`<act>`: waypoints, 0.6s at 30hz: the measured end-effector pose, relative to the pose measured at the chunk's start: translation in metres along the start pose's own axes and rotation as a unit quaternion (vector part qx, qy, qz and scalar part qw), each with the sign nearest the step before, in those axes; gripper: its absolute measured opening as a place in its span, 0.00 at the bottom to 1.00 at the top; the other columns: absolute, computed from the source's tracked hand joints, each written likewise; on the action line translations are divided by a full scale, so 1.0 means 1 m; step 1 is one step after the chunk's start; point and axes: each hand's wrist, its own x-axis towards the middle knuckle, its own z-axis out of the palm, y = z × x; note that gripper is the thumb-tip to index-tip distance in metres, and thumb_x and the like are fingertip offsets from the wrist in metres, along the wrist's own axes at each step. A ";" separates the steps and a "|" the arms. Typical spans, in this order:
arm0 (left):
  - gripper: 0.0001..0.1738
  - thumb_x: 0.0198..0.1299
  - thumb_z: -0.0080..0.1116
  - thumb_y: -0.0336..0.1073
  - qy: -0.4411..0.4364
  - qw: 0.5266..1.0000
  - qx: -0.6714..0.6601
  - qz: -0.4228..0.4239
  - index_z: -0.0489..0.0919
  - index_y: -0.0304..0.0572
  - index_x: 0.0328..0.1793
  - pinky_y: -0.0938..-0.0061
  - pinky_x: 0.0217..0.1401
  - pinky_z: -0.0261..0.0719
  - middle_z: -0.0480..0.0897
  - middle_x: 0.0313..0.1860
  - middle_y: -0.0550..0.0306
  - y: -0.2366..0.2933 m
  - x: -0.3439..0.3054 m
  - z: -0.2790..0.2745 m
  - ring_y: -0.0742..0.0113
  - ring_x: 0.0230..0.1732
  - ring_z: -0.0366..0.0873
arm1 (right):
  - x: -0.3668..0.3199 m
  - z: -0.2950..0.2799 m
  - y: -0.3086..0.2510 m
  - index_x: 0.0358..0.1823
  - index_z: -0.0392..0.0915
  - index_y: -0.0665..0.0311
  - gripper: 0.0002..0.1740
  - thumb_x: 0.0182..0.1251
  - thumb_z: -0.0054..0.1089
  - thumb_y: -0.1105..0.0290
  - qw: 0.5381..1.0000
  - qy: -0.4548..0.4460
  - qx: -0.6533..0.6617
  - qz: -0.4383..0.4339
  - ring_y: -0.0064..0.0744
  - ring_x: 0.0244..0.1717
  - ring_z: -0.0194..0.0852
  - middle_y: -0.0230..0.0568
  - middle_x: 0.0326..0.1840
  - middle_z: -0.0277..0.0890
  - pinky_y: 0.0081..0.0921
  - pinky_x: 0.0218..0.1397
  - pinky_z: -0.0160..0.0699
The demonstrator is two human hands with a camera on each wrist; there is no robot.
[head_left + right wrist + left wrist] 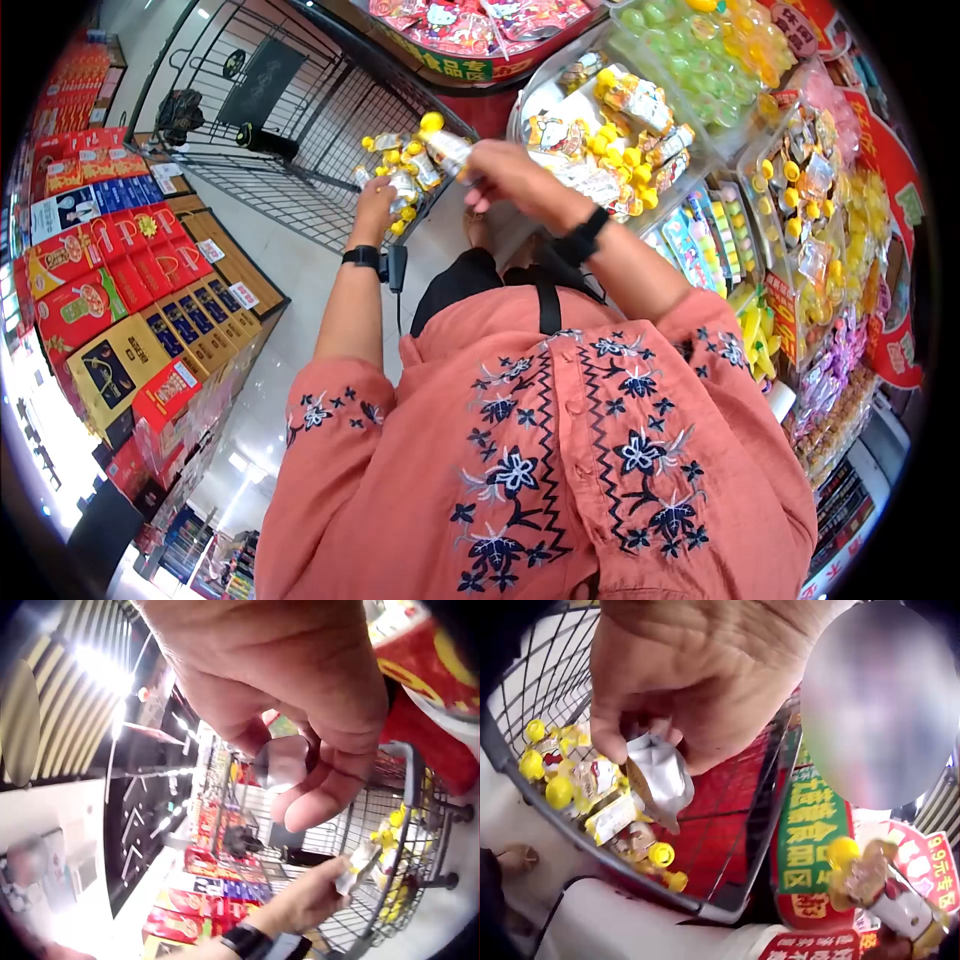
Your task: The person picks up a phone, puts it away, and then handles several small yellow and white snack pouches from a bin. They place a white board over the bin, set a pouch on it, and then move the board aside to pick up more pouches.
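My left hand (pixel 375 208) is over the near end of a wire shopping cart (pixel 290 195) and pinches a foil pouch (pixel 660 780) between thumb and fingers. Its silver base faces the left wrist camera. Below it in the cart lie several spouted pouches (pixel 596 778) with round yellow caps. My right hand (pixel 510 180) holds another spouted pouch (pixel 447 150), its yellow cap pointing away toward the cart. In the right wrist view, only this pouch's silver end (pixel 281 763) shows between the fingers. A clear bin (pixel 540 110) of matching pouches stands just beyond the right hand.
Beyond the hands is a round red display (pixel 470 70) of pink packets. Clear bins of green jellies (pixel 665 50) and more wrapped sweets (pixel 810 200) line the right side. Across the aisle at left, red gift boxes (pixel 110 250) are stacked. A black bottle-shaped item (pixel 265 140) lies in the cart.
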 end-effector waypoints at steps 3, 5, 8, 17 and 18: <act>0.28 0.63 0.57 0.38 -0.003 0.999 0.043 -0.007 0.73 0.38 0.69 0.71 0.39 0.78 0.82 0.50 0.54 -0.016 0.020 0.009 0.66 0.45 0.80 | 0.046 0.018 0.031 0.47 0.75 0.70 0.16 0.71 0.53 0.63 0.997 -0.013 -0.043 0.063 0.27 0.29 0.82 0.39 0.37 0.78 0.25 0.30 0.84; 0.28 0.63 0.57 0.37 -0.011 0.999 0.047 -0.009 0.73 0.37 0.69 0.68 0.41 0.80 0.82 0.52 0.52 -0.023 0.028 0.011 0.63 0.46 0.81 | 0.076 0.020 0.064 0.52 0.75 0.72 0.18 0.71 0.53 0.62 0.998 -0.019 -0.015 0.059 0.29 0.31 0.83 0.41 0.38 0.79 0.24 0.30 0.85; 0.27 0.63 0.55 0.37 -0.015 0.999 0.034 0.006 0.75 0.34 0.68 0.66 0.47 0.81 0.82 0.57 0.49 -0.020 0.022 0.003 0.59 0.50 0.81 | 0.094 0.023 0.088 0.49 0.77 0.76 0.20 0.69 0.52 0.62 0.994 0.006 -0.101 0.042 0.36 0.28 0.84 0.49 0.37 0.82 0.32 0.30 0.87; 0.22 0.68 0.60 0.36 -0.044 0.941 0.096 0.321 0.75 0.29 0.63 0.67 0.62 0.77 0.82 0.57 0.43 0.109 -0.027 0.041 0.58 0.57 0.81 | -0.034 -0.027 0.014 0.50 0.78 0.68 0.17 0.73 0.54 0.61 0.998 -0.002 -0.055 -0.009 0.31 0.39 0.85 0.41 0.42 0.82 0.26 0.39 0.86; 0.22 0.68 0.60 0.36 -0.073 0.929 0.091 0.350 0.75 0.30 0.63 0.67 0.62 0.78 0.82 0.57 0.44 0.137 -0.051 0.064 0.59 0.57 0.81 | -0.052 -0.039 0.011 0.52 0.78 0.67 0.16 0.74 0.53 0.61 0.999 0.017 -0.032 -0.020 0.29 0.42 0.84 0.40 0.44 0.82 0.25 0.42 0.86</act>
